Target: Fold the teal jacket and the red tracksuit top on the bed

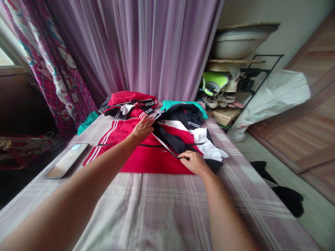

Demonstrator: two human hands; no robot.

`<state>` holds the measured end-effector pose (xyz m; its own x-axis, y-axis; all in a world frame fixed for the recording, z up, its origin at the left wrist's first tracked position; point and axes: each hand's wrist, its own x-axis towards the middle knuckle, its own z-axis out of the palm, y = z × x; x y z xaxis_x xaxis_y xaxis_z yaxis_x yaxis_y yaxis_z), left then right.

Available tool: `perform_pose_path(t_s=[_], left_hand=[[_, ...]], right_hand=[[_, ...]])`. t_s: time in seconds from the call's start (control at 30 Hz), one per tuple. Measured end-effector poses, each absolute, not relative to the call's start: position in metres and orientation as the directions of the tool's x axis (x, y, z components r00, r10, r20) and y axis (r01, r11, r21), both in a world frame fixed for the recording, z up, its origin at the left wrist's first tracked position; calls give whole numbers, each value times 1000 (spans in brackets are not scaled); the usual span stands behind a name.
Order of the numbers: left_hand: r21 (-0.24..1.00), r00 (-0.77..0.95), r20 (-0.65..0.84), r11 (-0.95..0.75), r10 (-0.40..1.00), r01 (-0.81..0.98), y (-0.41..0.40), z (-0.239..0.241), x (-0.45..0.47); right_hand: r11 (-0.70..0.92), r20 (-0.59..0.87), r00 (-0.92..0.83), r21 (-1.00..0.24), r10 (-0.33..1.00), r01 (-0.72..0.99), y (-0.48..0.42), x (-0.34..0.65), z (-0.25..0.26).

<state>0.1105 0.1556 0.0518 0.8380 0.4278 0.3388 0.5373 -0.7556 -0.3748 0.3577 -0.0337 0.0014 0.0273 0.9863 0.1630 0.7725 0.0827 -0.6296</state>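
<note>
A red, black and white jacket (157, 161) lies spread across the bed, with white stripes at its left hem and a dark front zip edge. My right hand (193, 162) pinches the black front panel's white-trimmed edge at the jacket's near right. Fingers stretched out, my left hand (143, 129) rests on the garment near its middle. A dark sleeve with white cuff stripes lies folded behind the white collar area. Whether the left fingertips press on a cuff or on the panel is hard to tell.
Behind the jacket sit a heap of red and black clothes (133, 98) and a teal folded cloth (170, 104). A phone (67, 161) lies at the bed's left. Purple curtains (157, 45) hang behind. A shoe rack (264, 75) stands at right, beside a white plastic bag (277, 94).
</note>
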Motion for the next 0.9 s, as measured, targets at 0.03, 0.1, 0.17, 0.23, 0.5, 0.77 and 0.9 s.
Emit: perform_pose_path(t_s=[0.03,0.1,0.17,0.23,0.5,0.77,0.9], left_hand=[[-363,830,337,-752,445,550,156,54,100],[-334,808,331,-740,487,583,154,58,81],[-308,783,324,-724,530,617,152,58,63],[-281,760,323,-710,563,646,149,56,48],[-240,673,387,-636,630,733,140,39,13],[-184,578,434,-559,691,808,134,34,-6],[-213,518,455,-476,724,853,136,34,-11]], right_hand=[[82,157,23,-633,987,770,-34,359,2],[68,136,26,-641,990,765,-35,362,4],[40,112,44,-651,993,758,-36,364,7],[13,90,63,-664,994,747,-38,366,10],[-74,19,118,-673,993,736,-45,372,20],[-33,62,105,-693,993,720,-45,375,13],[-46,51,110,-684,993,728,-46,377,13]])
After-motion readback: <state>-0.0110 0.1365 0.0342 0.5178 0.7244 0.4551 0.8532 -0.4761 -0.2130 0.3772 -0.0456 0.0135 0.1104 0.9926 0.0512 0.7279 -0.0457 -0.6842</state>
